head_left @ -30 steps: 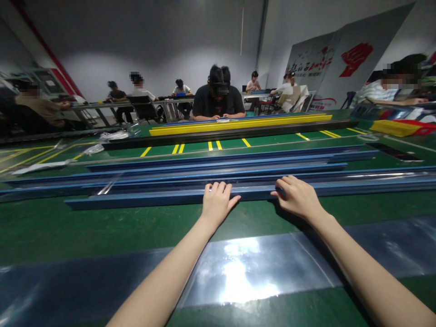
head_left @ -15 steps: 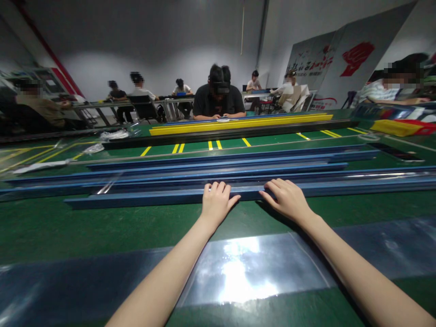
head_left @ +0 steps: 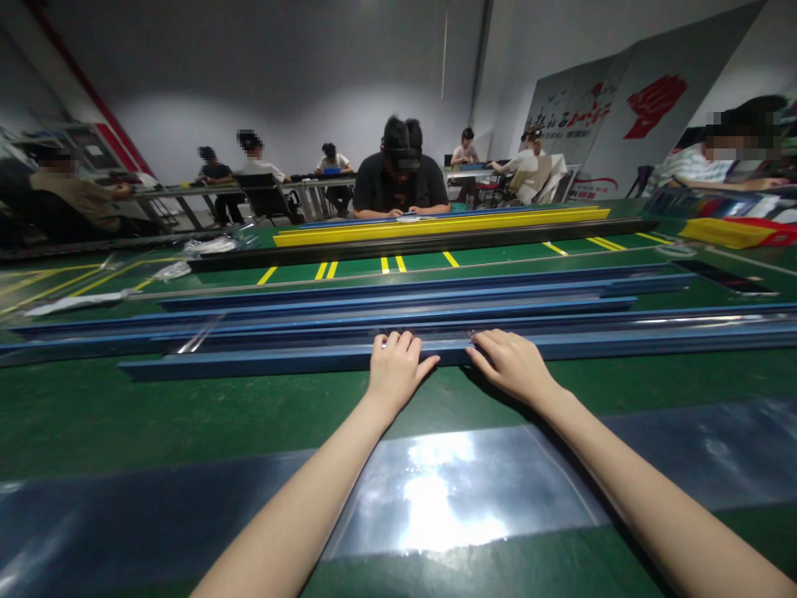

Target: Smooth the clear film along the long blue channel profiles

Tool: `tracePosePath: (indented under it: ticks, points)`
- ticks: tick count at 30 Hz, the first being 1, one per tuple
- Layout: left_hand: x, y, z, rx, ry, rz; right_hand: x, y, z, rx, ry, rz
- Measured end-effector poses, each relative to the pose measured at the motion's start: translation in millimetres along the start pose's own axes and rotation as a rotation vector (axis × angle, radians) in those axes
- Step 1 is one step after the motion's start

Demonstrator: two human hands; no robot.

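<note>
A long blue rail (head_left: 261,360) lies across the green table (head_left: 124,415), nearest of several blue rails (head_left: 398,303). My left hand (head_left: 393,370) grips the near rail's top edge, fingers curled over it and thumb pressed on its front face. My right hand (head_left: 511,363) rests on the same rail just to the right, fingers hooked over the top edge. The two hands are about a hand's width apart.
A clear plastic sheet (head_left: 448,490) lies on the table under my forearms. Beyond the blue rails are yellow and black rails (head_left: 436,226), with a person (head_left: 398,178) seated behind them. Other people sit at tables left and right. Red and yellow pieces (head_left: 735,231) lie far right.
My right hand has slid left along the near rail, closer to my left hand. My left hand has stayed in place.
</note>
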State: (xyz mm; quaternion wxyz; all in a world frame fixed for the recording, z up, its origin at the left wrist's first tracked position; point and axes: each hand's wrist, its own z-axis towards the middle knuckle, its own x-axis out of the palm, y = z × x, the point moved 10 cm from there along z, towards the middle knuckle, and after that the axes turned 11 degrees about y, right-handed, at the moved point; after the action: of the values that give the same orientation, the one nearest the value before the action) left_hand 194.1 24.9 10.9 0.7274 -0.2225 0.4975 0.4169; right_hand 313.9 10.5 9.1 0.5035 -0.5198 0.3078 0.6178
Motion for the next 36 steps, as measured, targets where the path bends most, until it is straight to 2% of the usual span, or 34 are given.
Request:
tracePosePath:
  ticks: [10,25,36]
  points:
    - [-0.8,-0.4,-0.2,0.003,0.005,0.010,3.4,8.5,4.1,-0.019,0.007,-0.022]
    - [-0.9,-0.2,-0.5,0.011,-0.003,-0.013,0.6,8.3,0.0,-0.025,-0.085,-0.006]
    - [-1.4,0.3,-1.1,0.016,0.000,-0.051,2.7,5.9,1.8,0.002,-0.017,0.031]
